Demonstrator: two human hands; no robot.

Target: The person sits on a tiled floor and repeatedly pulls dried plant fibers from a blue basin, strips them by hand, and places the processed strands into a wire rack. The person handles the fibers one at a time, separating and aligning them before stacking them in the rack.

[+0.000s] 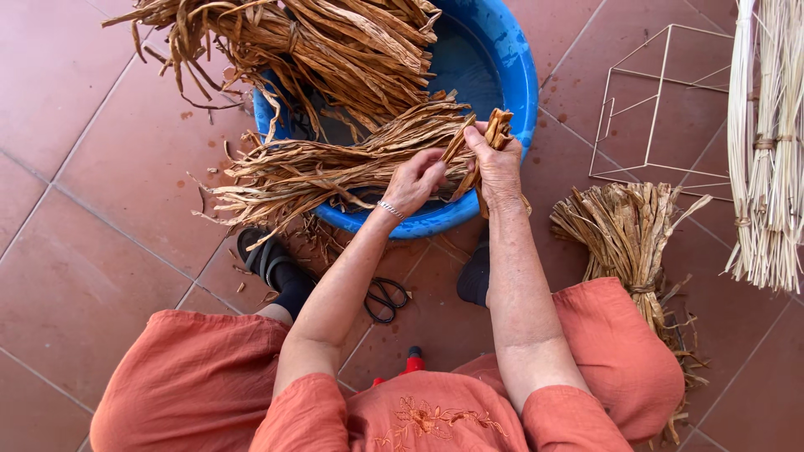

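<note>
A bundle of dried brown leaf strips (335,172) is lying across the near rim of the blue basin (519,75), its loose tips trailing left over the tiles. The left hand (416,180) is pinching the bundle's gathered end, fingers closed on it, while the right hand (496,159) is clamping the folded strip ends (496,127). These strips look brittle (a sharp bend could probably snap them), and a loosened pinch would likely let the bundle splay. Scissors (385,297) are lying below.

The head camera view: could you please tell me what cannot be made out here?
- Blue basin: its inside is mostly hidden by dried leaf bundles.
- Scissors: partly behind the left forearm.
- Pale reed bundle: cut off by the right edge.
- Red object at the lap: too little of it shows to identify.
</note>
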